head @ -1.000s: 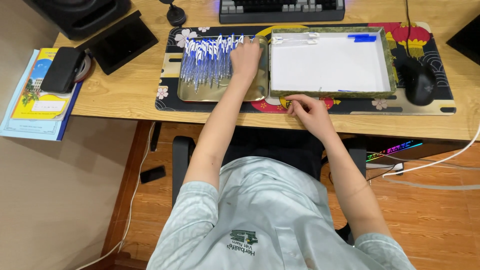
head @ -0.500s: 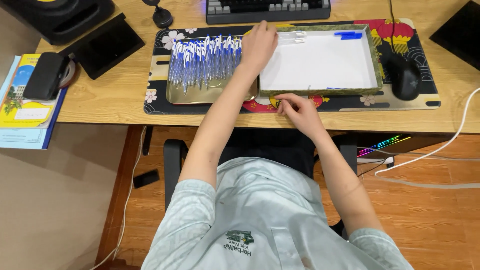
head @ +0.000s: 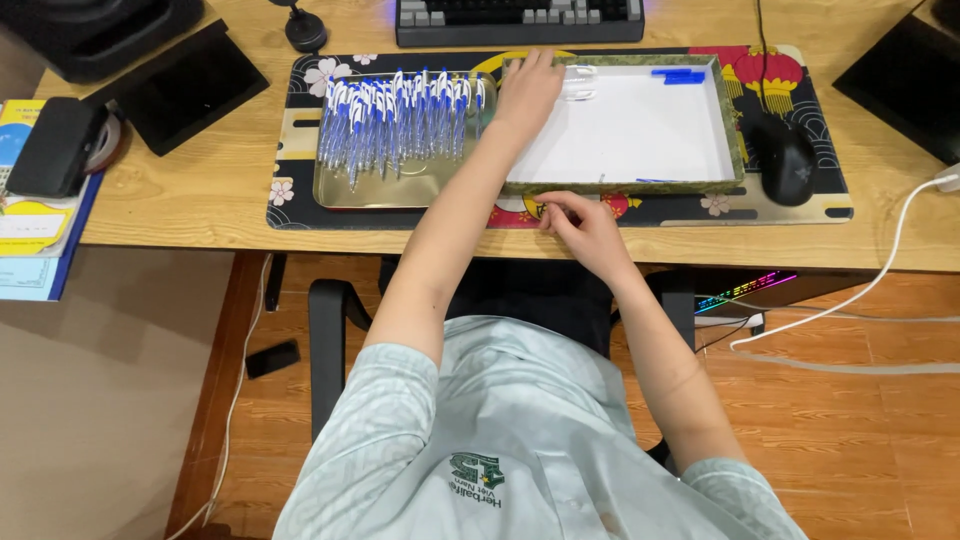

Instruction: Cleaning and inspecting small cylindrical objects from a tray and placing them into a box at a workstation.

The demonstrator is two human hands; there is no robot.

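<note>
My left hand (head: pixel 527 90) reaches forward, palm down, with its fingers stretched over the far left corner of a green-rimmed tray (head: pixel 737 135) lined in white. A couple of clear pen parts (head: pixel 578 82) lie just right of its fingertips. To the left of the hand, a row of several blue and white pens (head: pixel 400 115) rests on a metal tray (head: pixel 400 192). My right hand (head: pixel 582 222) sits at the near rim of the green tray, fingers curled together. Whether they pinch something small is hidden. Blue caps (head: pixel 680 75) lie at the tray's far edge.
Both trays sit on a patterned desk mat (head: pixel 290 140) on a wooden desk. Around them are a black mouse (head: pixel 787 160) on the right, a keyboard (head: pixel 520 20) at the back, and a black tablet (head: pixel 195 90), a dark case (head: pixel 55 145) and books (head: pixel 20 240) on the left. A white cable (head: pixel 850 295) hangs at right.
My left hand has moved from the pens on the metal tray rightward to the far left corner of the green tray. The right hand has stayed at the tray's near rim.
</note>
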